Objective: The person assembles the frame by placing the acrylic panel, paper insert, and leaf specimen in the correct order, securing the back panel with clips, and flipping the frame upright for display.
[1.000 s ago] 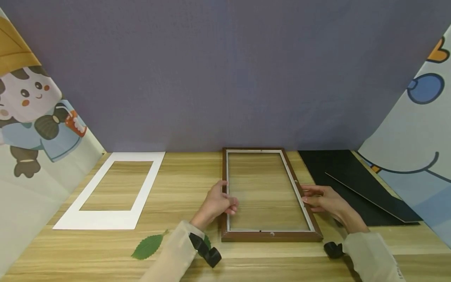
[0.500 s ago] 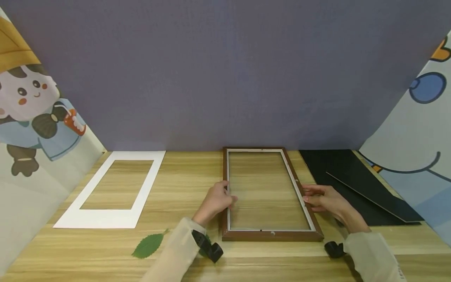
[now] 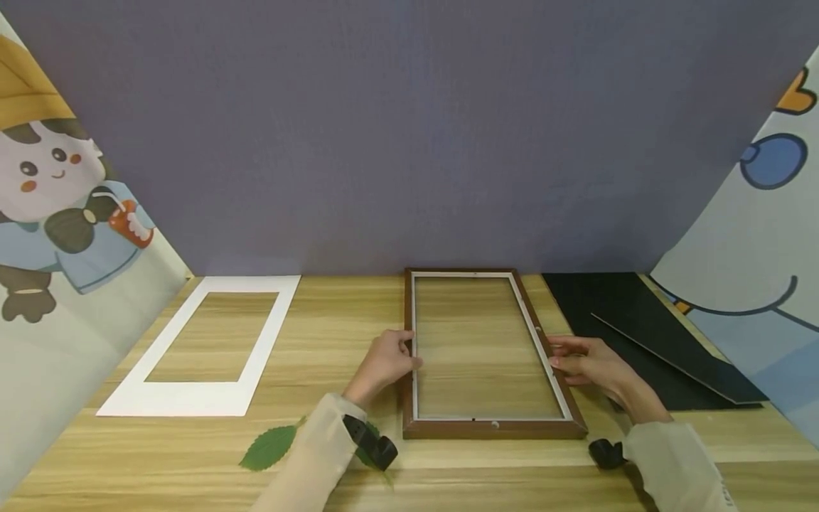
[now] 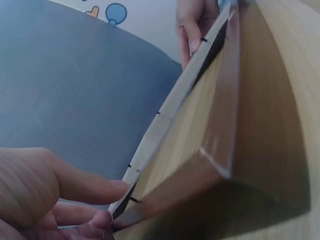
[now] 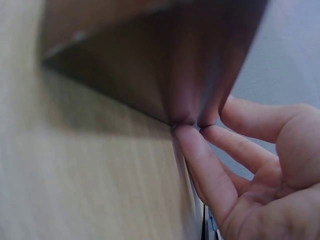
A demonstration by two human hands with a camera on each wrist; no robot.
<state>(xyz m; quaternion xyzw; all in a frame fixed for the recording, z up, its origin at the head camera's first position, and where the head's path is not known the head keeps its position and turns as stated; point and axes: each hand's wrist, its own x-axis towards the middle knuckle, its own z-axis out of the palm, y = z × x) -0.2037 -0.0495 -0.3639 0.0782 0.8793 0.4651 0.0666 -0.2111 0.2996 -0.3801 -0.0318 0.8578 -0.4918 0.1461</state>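
A brown picture frame point(image 3: 493, 429) with a pale inner lip lies flat on the wooden table, the table's grain showing through its opening. My left hand point(image 3: 382, 363) pinches its left side, thumb and fingertips at the rim. From the outside, my right hand point(image 3: 595, 366) touches the frame's right side with its fingertips. The right wrist view has those fingers point(image 5: 205, 165) against the frame's outer wall point(image 5: 130, 70), low near the tabletop. Up close in the left wrist view, the frame's rim point(image 4: 152, 135) runs from my left hand point(image 4: 55, 190) toward the right one. Whether a clear pane sits inside, I cannot tell.
A white mat board point(image 3: 192, 400) with a rectangular cutout lies at the left. Black boards point(image 3: 601, 302) overlap at the right, one slanted across another. A green leaf point(image 3: 269, 448) lies near the left forearm; another leaf point(image 3: 366, 459) is partly hidden under the wrist. A grey-purple panel point(image 3: 409, 135) stands behind.
My left hand has drawn back slightly leftward, so its thumb reaches less far over the frame's opening. The right hand and the frame have hardly moved.
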